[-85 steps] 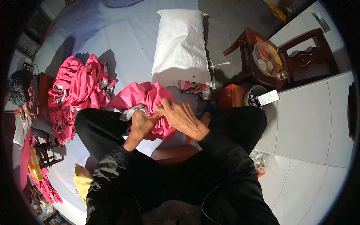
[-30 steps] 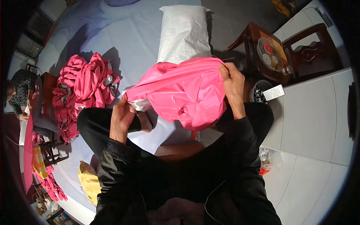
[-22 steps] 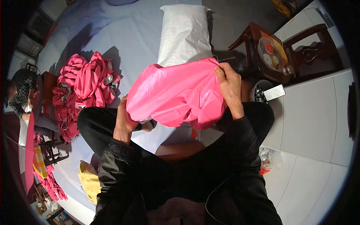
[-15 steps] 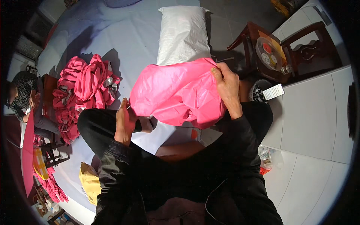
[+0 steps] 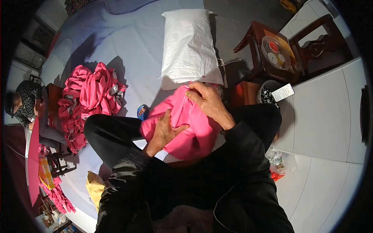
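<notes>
A bunched piece of glossy pink fabric (image 5: 196, 134) lies over my lap between my knees. At its upper edge my right hand (image 5: 210, 103) is closed, pinching the fabric between thumb and fingers. Lower and to the left, my left hand (image 5: 163, 134) grips the folds, its thumb pointing right across the fabric; some of its fingers are hidden in the folds. Just beyond the fabric a full white woven sack (image 5: 188, 48) lies on the floor.
A heap of pink fabric (image 5: 89, 93) lies on the left, near a seated person (image 5: 29, 101) holding a pink strip (image 5: 34, 163). A blue slipper (image 5: 143, 112) shows by my left knee. At right are a wooden chair (image 5: 252, 42), a clear round tray (image 5: 268, 58) and a phone (image 5: 283, 93).
The pink fabric has drawn nearer and bunched smaller, uncovering the sack's near end. My left hand has moved right onto the folds; my right hand has shifted left with the upper edge.
</notes>
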`<control>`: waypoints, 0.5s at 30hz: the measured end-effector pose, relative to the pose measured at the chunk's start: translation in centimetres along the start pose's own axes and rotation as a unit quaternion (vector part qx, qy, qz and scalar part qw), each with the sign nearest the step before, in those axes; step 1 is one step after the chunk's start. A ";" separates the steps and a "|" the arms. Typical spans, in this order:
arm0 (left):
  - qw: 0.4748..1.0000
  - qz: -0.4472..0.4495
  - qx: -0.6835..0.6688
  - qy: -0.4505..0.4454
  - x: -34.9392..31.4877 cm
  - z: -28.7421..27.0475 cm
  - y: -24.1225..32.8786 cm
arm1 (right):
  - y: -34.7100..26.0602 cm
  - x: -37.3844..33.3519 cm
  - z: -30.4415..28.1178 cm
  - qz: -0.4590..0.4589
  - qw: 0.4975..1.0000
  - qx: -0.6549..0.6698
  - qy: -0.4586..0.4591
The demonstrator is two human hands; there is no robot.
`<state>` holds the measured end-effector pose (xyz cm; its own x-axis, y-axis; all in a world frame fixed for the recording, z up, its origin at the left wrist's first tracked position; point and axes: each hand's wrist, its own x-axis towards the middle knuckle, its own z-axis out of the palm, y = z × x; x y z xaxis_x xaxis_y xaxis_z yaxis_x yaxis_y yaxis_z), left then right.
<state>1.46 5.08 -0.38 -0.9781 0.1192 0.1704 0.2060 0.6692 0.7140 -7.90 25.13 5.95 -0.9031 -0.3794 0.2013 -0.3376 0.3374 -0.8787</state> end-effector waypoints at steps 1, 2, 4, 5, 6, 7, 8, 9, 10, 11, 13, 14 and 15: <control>0.998 -0.046 0.002 -0.033 -0.2 0.3 -0.1 | 0.1 -0.1 0.0 0.018 1.000 0.005 -0.003; 0.993 -0.096 0.007 -0.061 -0.4 0.3 -0.2 | -0.1 0.0 0.2 0.014 1.000 0.008 -0.008; 0.994 -0.093 -0.027 -0.049 -0.8 1.1 -1.5 | -0.7 0.4 0.4 0.020 1.000 0.016 -0.009; 0.993 -0.089 -0.062 -0.039 -1.2 1.5 -2.2 | -1.0 0.6 0.5 0.020 0.999 0.023 -0.015; 0.992 -0.086 -0.093 -0.024 -1.5 1.2 -2.6 | -1.5 0.8 0.4 0.037 0.999 0.010 -0.009; 0.992 -0.096 -0.082 -0.009 -1.3 0.6 -1.9 | -1.6 0.7 -0.1 0.053 0.999 -0.004 -0.001; 0.992 -0.089 -0.092 -0.013 -0.6 0.2 -1.2 | -1.2 0.6 -0.5 0.041 0.996 -0.069 0.040; 0.992 -0.082 -0.098 -0.018 0.0 -0.7 -0.7 | -0.4 0.4 -0.7 0.029 0.988 -0.129 0.083; 0.992 -0.091 -0.087 -0.002 0.6 -1.8 -0.4 | -0.2 0.5 -1.1 0.018 0.987 -0.106 0.119; 0.995 -0.087 -0.045 0.022 1.3 -2.9 -0.2 | -0.2 0.5 -1.5 0.009 0.985 -0.083 0.154; 0.993 -0.084 0.045 0.066 2.6 -5.5 -0.9 | -0.6 0.6 -1.7 0.056 0.982 0.024 0.180; 0.989 -0.097 0.051 0.095 3.3 -7.3 -1.8 | -0.4 0.6 -2.1 0.049 0.984 0.030 0.172; 0.985 -0.109 0.054 0.120 4.3 -9.1 -3.0 | 0.2 0.4 -2.7 0.059 0.980 0.050 0.186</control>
<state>-3.13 -3.14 4.38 -0.9611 -0.2050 0.1854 -0.0263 0.7356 0.6769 -9.03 27.33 7.03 -0.9749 0.0028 0.2227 -0.2138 0.2677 -0.9395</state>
